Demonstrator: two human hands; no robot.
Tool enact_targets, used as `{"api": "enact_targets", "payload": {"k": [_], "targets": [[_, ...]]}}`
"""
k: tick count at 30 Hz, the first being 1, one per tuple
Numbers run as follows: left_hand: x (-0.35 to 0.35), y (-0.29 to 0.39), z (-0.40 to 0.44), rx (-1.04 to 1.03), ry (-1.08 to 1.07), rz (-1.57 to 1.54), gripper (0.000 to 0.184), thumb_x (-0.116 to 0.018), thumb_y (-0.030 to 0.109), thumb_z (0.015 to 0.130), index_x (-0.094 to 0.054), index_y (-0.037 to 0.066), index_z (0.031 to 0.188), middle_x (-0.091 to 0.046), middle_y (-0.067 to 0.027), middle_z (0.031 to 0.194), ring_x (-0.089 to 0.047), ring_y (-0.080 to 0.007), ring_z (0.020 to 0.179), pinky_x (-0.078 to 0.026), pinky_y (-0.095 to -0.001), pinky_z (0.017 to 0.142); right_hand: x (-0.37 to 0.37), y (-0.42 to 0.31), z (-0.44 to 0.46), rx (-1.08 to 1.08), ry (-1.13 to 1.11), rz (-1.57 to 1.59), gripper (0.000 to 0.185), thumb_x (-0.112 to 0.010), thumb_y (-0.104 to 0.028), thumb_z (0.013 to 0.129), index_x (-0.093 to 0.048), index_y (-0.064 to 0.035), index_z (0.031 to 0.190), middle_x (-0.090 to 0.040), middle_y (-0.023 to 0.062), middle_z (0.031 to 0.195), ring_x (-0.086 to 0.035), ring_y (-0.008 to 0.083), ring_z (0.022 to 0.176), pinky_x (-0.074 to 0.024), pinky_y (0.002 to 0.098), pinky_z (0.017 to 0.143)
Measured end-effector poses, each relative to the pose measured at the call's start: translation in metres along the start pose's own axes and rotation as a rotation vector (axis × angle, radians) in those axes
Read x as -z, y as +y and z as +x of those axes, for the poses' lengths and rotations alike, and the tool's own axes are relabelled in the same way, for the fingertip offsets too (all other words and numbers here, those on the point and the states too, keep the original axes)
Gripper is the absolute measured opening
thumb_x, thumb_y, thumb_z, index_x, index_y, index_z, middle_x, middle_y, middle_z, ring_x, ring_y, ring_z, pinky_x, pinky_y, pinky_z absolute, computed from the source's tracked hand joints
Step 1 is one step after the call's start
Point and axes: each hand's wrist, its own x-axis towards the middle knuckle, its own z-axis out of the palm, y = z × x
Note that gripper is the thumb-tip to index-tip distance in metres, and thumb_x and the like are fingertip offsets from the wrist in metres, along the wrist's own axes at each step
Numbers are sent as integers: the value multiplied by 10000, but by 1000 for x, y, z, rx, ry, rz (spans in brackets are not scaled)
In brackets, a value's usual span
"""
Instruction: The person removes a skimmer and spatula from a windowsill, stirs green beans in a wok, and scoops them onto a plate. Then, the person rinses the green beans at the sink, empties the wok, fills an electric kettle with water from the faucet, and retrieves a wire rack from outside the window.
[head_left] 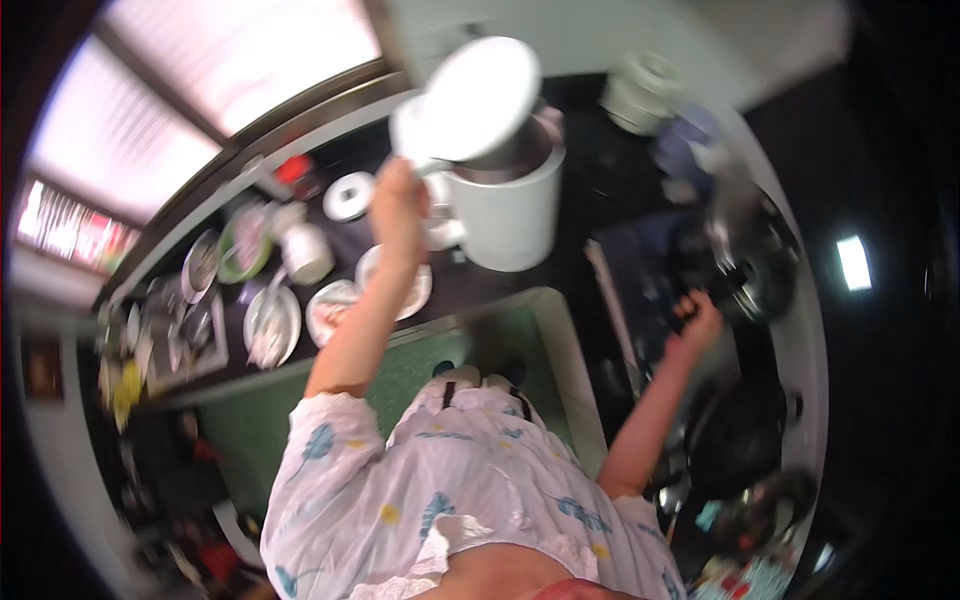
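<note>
My left hand [400, 215] is closed around the handle side of a white lid [485, 95]. Below the lid's round top a dark, shiny metallic part shows, tilted at the mouth of a tall white jug [505, 225]. The jug stands upright on the dark counter. Over at the stove, my right hand [697, 322] has its fingers wrapped round the black handle [728, 290] of a pan. The pan's shiny body [755, 240] is blurred, and its contents cannot be made out.
Several plates with food, one a white plate [272, 325], line the counter at left. A green bowl [245, 245] and a red-capped container [297, 172] stand behind them. At the back right is a pale canister [642, 92]. A black pan [740, 430] sits on the right.
</note>
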Motion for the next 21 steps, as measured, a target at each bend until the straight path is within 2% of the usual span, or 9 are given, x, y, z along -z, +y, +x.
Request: {"api": "enact_targets", "payload": {"k": [3, 7, 9, 11, 13, 15, 17, 19, 21], "targets": [[36, 12, -15, 34, 92, -86, 375, -479, 405, 965, -525, 90, 768, -414, 38, 583, -343, -59, 493, -272, -236, 445, 22, 13, 17, -66, -115, 64, 277, -469, -264, 953, -588, -29, 1040, -633, 64, 924, -587, 144, 777, -471, 276, 643], [106, 35, -26, -10, 124, -169, 391, -493, 442, 953, -527, 73, 829, -402, 41, 585, -342, -48, 501, -271, -217, 452, 24, 21, -17, -267, -86, 532, 519, -337, -366, 972, -488, 30, 1270, -566, 148, 1269, -553, 243, 1158, -462, 364, 903], [146, 51, -34, -11, 194, -202, 400, -509, 459, 941, -525, 71, 847, -399, 47, 586, -336, -40, 503, -263, -209, 454, 33, 73, -34, -284, 86, 407, 452, -435, -321, 956, -506, 20, 1244, -577, 120, 1209, -561, 219, 1094, -442, 348, 868], [188, 67, -45, -50, 228, -218, 413, -510, 470, 938, -525, 65, 860, -398, 48, 588, -339, -36, 508, -267, -209, 457, 5, 126, -64, -511, -1262, 600, 364, -472, -241, 943, -549, 1, 1205, -589, 83, 1143, -559, 182, 1054, -450, 326, 850], [235, 91, -56, -59, 302, -220, 424, -506, 473, 938, -523, 54, 878, -403, 46, 592, -343, -32, 513, -273, -210, 460, -106, 99, -212, -398, -470, -235, 291, -488, -162, 928, -590, -34, 1169, -591, 56, 1076, -551, 145, 1017, -448, 289, 827], [286, 108, -64, -107, 331, -239, 422, -500, 466, 943, -521, 50, 883, -407, 45, 595, -344, -32, 514, -277, -212, 463, -181, 88, -309, -39, -850, -407, 312, -451, -136, 939, -583, -40, 1205, -567, 76, 1127, -531, 172, 1078, -444, 299, 852], [338, 125, -73, -163, 393, -204, 375, -485, 412, 961, -518, 49, 876, -401, 47, 598, -340, -31, 516, -278, -213, 464, -243, 78, -392, 633, -1129, -432, 367, -427, -106, 932, -539, -6, 1266, -516, 131, 1252, -479, 236, 1182, -396, 356, 961], [389, 142, -85, -225, 449, -149, 347, -477, 379, 970, -514, 49, 873, -395, 49, 600, -336, -29, 518, -278, -214, 464, -296, 56, -478, 1021, -1216, -405, 431, -419, -98, 917, -470, 16, 1330, -406, 176, 1390, -381, 288, 1291, -300, 405, 1057], [437, 156, -96, -283, 489, -145, 291, -469, 313, 972, -509, 48, 857, -391, 48, 603, -338, -26, 524, -278, -218, 462, -336, 57, -555, 1022, -1256, -317, 488, -424, -129, 909, -410, 26, 1372, -332, 194, 1454, -315, 322, 1341, -224, 424, 1096]]}}
